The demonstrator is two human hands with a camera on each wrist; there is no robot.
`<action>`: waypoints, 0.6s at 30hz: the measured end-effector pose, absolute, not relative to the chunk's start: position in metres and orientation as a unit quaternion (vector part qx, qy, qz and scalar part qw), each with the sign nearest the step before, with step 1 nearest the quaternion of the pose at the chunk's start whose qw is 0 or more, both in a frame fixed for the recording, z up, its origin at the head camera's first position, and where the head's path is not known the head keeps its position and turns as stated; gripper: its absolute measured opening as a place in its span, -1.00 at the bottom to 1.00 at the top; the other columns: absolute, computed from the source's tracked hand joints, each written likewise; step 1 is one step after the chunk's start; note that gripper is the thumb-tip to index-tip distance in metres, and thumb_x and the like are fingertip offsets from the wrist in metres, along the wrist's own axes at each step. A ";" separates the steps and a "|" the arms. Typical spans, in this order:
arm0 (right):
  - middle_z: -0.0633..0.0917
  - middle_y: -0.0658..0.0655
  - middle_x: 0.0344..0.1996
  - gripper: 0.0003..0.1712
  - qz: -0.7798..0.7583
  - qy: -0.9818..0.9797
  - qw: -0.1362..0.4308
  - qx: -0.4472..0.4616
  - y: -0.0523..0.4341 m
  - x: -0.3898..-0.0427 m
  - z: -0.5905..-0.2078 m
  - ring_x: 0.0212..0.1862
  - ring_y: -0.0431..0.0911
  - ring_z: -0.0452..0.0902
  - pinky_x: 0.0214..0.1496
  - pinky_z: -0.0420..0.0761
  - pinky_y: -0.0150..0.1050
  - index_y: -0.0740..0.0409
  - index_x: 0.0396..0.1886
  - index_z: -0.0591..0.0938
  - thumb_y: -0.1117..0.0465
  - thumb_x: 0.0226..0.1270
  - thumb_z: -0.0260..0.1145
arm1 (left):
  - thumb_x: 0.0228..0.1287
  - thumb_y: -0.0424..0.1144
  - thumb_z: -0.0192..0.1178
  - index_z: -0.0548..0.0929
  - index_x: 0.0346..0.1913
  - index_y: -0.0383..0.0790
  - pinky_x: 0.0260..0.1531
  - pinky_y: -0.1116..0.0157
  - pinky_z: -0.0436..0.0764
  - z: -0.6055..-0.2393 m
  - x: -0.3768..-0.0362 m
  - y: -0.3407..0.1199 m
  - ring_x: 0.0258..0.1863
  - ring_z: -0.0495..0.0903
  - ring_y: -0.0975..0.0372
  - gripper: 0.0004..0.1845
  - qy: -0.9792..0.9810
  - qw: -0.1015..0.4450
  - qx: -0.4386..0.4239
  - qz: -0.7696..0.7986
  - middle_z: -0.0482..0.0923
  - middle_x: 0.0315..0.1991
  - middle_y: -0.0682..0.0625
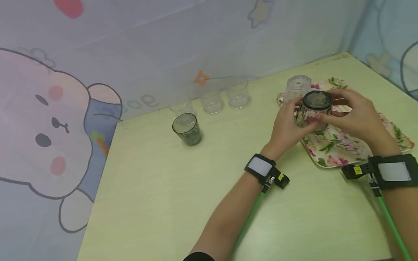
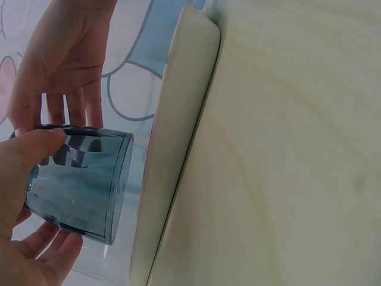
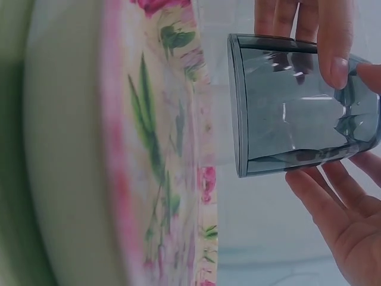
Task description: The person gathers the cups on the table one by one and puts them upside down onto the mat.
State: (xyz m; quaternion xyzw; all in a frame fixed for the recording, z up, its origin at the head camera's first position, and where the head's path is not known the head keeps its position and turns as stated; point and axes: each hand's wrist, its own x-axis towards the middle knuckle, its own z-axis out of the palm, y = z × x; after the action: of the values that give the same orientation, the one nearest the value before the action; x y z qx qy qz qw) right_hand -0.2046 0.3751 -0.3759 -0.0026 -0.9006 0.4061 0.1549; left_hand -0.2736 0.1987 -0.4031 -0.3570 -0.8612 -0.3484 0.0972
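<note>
Left hand (image 1: 289, 127) and right hand (image 1: 354, 112) both grip smoky tumbler (image 1: 315, 108), fingers curled round it, held just above floral tray (image 1: 339, 145); clear glass (image 1: 298, 87) behind.

Head view: high, looking forward and down across the table (image 1: 183, 188) | Left wrist view: close, beside the tray (image 2: 172, 149) edge | Right wrist view: close, opposite side | All share the smoky glass (image 1: 315, 108).
</note>
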 end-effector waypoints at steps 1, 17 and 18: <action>0.37 0.26 0.31 -0.17 0.404 -0.902 0.155 -0.004 0.375 -0.205 -0.377 -0.10 -0.67 0.22 -0.25 0.34 -0.85 0.00 0.41 0.32 0.08 0.14 0.45 | 0.14 0.10 0.32 0.20 0.41 -0.09 0.14 0.64 0.37 -0.403 -0.274 0.199 0.22 0.40 0.37 -0.16 -0.863 0.094 -0.355 -0.348 0.40 0.22 0.08; 0.39 0.39 0.29 -0.15 0.393 -0.908 0.146 -0.001 0.371 -0.209 -0.381 0.20 0.25 0.44 -0.29 0.28 -0.88 0.15 0.41 0.29 0.09 0.16 0.43 | 0.16 0.00 0.33 0.20 0.43 -0.11 0.06 0.67 0.45 -0.406 -0.275 0.193 0.25 0.43 0.32 -0.17 -0.840 0.026 -0.345 -0.417 0.37 0.28 0.01; 0.39 0.40 0.29 -0.15 0.393 -0.908 0.142 0.000 0.371 -0.210 -0.381 0.17 0.40 0.37 -0.30 0.28 -0.88 0.17 0.41 0.28 0.09 0.17 0.43 | 0.16 -0.01 0.34 0.20 0.43 -0.11 0.06 0.65 0.46 -0.406 -0.276 0.193 0.24 0.43 0.33 -0.18 -0.838 0.021 -0.345 -0.422 0.38 0.28 0.01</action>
State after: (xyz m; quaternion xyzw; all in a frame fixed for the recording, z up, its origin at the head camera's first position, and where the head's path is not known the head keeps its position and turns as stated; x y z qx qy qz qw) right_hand -0.2095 0.3709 -0.3808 0.0001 -0.9084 0.3932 0.1421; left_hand -0.2755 0.1929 -0.4058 -0.3446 -0.8384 -0.4219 0.0206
